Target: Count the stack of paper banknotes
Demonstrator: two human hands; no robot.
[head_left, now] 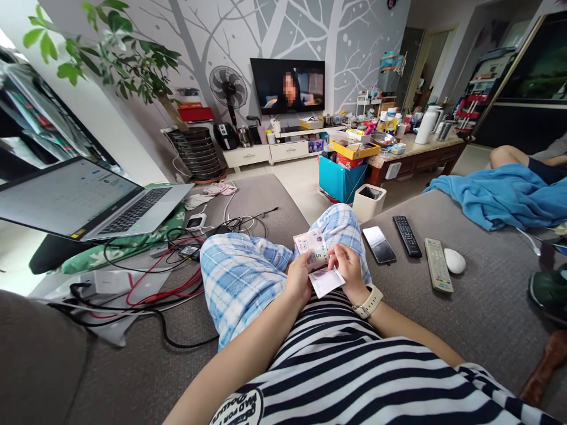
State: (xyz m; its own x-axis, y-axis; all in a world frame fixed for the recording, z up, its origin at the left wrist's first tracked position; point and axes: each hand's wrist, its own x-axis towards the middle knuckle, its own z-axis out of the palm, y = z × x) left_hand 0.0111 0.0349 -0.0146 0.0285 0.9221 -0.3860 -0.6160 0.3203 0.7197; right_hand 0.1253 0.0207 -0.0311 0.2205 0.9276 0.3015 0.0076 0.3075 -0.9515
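I sit on a grey sofa with my legs in blue checked trousers drawn up. Both hands meet over my lap around a small stack of banknotes (317, 260). My left hand (297, 282) grips the stack from the left side, fingers curled under it. My right hand (349, 270), with a pale watch on its wrist, pinches the notes from the right, its thumb on the top note. One note stands up and another lies flat beneath it.
A phone (379, 244), two remotes (407, 235) (438, 264) and a white mouse (455, 260) lie on the sofa to my right. An open laptop (88, 200) and tangled cables (168, 283) are at left. Another person's leg under a blue blanket (500, 195) is at far right. A TV (287, 85) plays ahead.
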